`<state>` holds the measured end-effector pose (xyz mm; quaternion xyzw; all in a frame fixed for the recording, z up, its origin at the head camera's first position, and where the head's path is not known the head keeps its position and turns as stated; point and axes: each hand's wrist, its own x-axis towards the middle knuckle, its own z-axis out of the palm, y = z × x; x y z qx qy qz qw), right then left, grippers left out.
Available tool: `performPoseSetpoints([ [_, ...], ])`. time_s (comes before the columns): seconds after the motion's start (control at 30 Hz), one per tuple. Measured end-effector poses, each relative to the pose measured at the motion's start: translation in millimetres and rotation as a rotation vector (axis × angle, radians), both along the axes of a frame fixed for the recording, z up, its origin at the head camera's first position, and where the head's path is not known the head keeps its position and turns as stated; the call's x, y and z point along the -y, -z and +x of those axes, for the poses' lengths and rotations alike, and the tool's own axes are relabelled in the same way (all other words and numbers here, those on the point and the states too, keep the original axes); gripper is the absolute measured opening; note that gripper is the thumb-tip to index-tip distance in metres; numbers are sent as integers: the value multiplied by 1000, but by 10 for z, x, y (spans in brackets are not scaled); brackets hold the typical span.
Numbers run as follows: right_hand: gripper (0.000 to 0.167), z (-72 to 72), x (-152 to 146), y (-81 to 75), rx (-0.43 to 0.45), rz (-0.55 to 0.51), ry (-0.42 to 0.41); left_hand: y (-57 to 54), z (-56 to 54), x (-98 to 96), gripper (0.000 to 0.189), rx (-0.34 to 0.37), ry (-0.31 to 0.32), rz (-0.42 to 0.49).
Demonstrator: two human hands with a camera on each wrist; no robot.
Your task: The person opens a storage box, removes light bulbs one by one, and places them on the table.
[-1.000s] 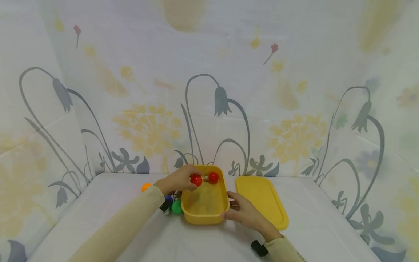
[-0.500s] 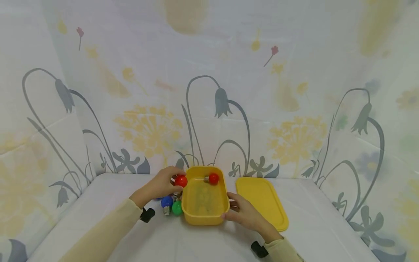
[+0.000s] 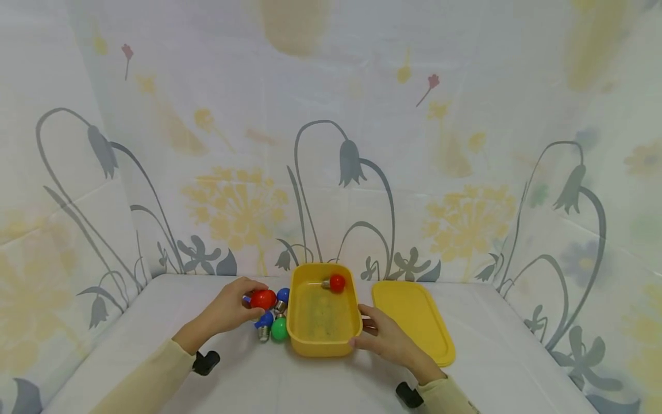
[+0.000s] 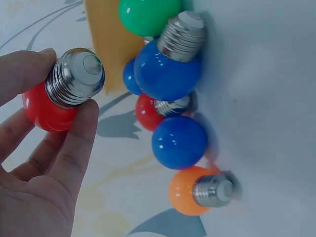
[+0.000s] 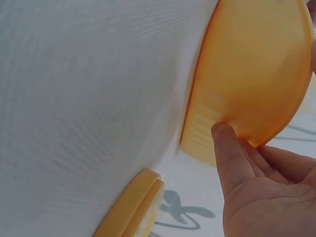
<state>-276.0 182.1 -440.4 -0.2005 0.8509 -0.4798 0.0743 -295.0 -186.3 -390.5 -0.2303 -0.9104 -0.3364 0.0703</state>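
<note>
My left hand (image 3: 227, 310) holds a red light bulb (image 4: 42, 108) between thumb and fingers, its silver screw base turned toward the left wrist camera. It is just left of the yellow box (image 3: 327, 348), over a cluster of coloured bulbs. Fingertips of my right hand (image 3: 385, 336) touch the box's right side near the front corner. One red bulb (image 3: 337, 282) lies inside the box toward the back. Beside the box's left wall are a green bulb (image 3: 280, 329) and blue bulbs (image 4: 168, 74). The left wrist view also shows another red bulb (image 4: 148, 112) and an orange bulb (image 4: 187, 191).
A flat yellow lid (image 3: 414, 319) lies right of the box, beyond my right hand. The white table (image 3: 300, 388) ends at a flower-printed cloth backdrop (image 3: 331, 190). Black camera mounts (image 3: 206, 363) sit at both wrists.
My left hand has carried the red bulb out of the box, leftward past its rim, to above the bulb cluster. One red bulb has stayed inside. My right hand has kept its place on the box.
</note>
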Motion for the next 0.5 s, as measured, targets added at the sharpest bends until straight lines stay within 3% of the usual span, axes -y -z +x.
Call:
performPoseSetpoints([
  [0.5, 83, -1, 9, -10, -14, 26, 11, 206, 65, 150, 45, 7, -123, -32],
])
